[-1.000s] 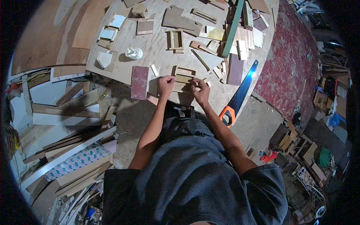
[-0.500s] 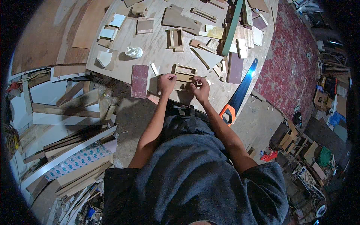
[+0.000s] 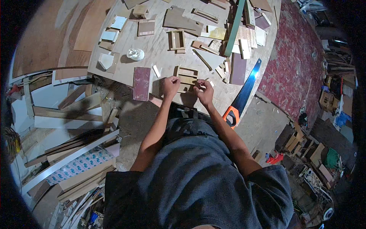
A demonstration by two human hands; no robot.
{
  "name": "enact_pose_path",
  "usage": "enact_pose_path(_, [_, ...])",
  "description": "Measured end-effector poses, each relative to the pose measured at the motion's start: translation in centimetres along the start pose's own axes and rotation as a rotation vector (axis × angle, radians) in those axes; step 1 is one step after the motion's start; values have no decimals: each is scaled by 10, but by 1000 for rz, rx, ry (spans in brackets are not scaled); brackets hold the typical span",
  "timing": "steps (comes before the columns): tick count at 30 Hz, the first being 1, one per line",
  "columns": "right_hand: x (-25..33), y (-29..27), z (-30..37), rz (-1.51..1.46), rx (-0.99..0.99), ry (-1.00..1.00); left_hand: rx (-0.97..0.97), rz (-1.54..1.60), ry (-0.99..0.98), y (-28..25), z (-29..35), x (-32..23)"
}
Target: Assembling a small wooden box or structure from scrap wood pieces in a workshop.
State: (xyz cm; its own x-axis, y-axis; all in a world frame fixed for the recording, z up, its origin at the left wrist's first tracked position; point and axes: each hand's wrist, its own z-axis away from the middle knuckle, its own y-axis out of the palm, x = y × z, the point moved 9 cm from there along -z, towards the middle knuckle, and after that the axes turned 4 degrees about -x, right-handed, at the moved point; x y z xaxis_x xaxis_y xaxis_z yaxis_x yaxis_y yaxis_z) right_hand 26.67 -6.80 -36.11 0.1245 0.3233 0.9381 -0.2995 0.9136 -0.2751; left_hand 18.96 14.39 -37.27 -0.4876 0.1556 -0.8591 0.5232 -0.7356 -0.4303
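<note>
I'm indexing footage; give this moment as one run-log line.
left hand: by left side of divided wooden frame | right hand: by its right side | handsaw: farther right

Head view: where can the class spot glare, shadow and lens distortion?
Head view: bright glare near the tip of the saw blade; head view: shadow left of the white bottle; head view: the right edge of the table curves, picture corners black.

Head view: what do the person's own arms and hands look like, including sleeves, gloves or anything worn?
The left hand and right hand are ungloved. Both the left forearm and right forearm are bare, with no watch, band or cable visible. The dark, loose shirt has short, wide sleeves, with no markings visible on them.
</note>
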Motion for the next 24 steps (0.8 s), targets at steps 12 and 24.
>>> enact_pose_path(12, [12, 6, -3, 42, 36, -38, -50, -17, 57, -7, 5, -13])
enact_pose_path(24, [27, 14, -2, 67, 83, -90, -69, 35, 3, -9, 6, 17])
